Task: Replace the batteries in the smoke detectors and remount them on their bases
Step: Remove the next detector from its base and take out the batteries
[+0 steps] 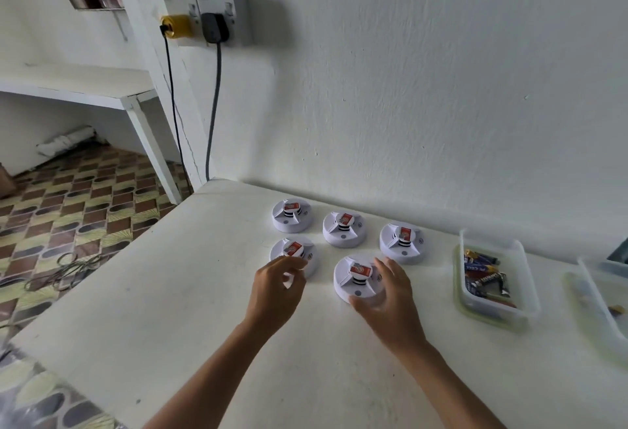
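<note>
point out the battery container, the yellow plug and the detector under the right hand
battery container [530, 296], head view, on its clear right wall
yellow plug [176, 25], head view, on the yellow body at the wall socket
detector under the right hand [350, 287], head view, on its white top left of the raised centre

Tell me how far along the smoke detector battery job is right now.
Nothing looks done: all five detectors sit closed on the table, none opened. In hand: the right hand wraps the front right detector, while the left hand reaches over the front left detector. Left: every battery swap, using the batteries in the clear tub.
</note>
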